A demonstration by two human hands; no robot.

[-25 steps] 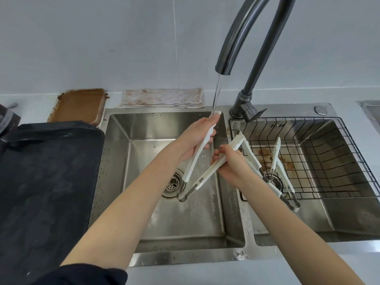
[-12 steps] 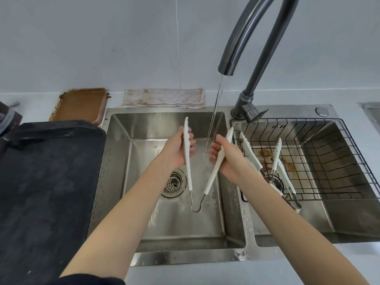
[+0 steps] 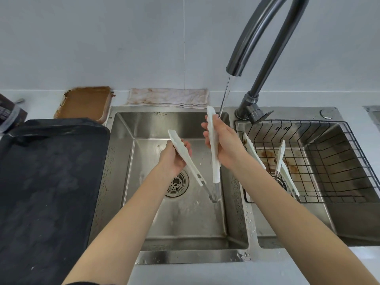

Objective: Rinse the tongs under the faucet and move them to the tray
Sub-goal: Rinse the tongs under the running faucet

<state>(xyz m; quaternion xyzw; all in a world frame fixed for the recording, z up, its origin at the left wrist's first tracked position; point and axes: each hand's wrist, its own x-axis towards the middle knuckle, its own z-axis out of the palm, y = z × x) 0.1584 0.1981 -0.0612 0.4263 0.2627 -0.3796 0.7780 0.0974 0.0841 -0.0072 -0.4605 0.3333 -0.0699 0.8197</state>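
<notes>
With the left hand and right hand each gripping one arm of the splayed white tongs below the faucet, turning both arms through the stream should rinse every face.

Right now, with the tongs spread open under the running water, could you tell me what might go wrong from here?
1. The water stream strikes near the top of the arm in the right hand, so the arm in the left hand may stay unrinsed.
2. Each hand has its grip on one wet arm of the tongs; a slip could drop them into the sink.
3. Carrying them to the black tray could drip water over the sink's edge.
</notes>
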